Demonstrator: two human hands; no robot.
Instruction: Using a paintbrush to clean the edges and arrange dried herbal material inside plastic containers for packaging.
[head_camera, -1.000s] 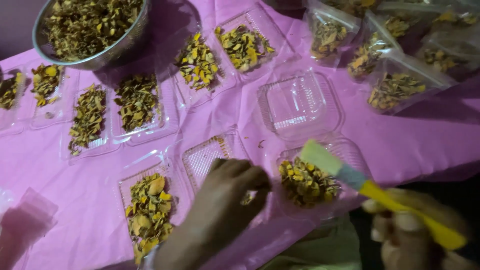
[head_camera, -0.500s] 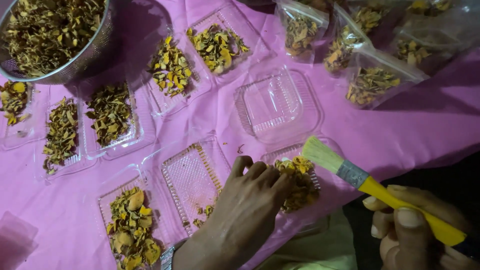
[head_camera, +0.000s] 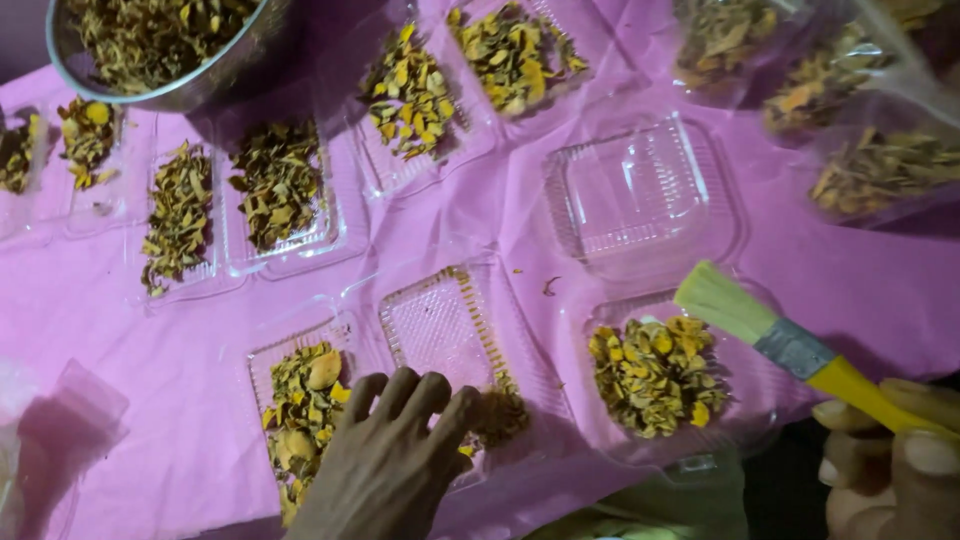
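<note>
Pink table covering (head_camera: 500, 215) spans the frame, set with clear plastic containers.

Lower centre: the left hand (head_camera: 385, 465) lies palm down, fingers loosely spread, holding nothing. Its fingertips rest at the near edge of a clear ribbed tray (head_camera: 445, 330), which is mostly bare, with a small heap of dried yellow-brown pieces (head_camera: 500, 415) at its lower right corner, just beside the fingers. Left of the hand, a second tray (head_camera: 300, 400) is filled with larger dried yellow and olive pieces; the hand partly covers its lower end.

Lower right: the right hand (head_camera: 890, 465) is closed around the yellow handle of a paintbrush (head_camera: 790, 345). The pale bristles point to upper left and hang over the rim of a filled tray (head_camera: 655, 375) of yellow flakes.

Centre right: an empty clamshell container (head_camera: 640, 195), lying open.

Upper left: a metal bowl (head_camera: 200, 85) holding a large quantity of the dried material. Below it, along the left side, four shallow trays (head_camera: 235, 195) with olive-brown contents. Upper centre: two trays (head_camera: 460, 75) with brighter yellow pieces.

Upper right: several clear bags (head_camera: 850, 110) filled with dried material, lying close together.

Lower left: an indistinct clear plastic item (head_camera: 60, 420), contents cannot be determined.
</note>
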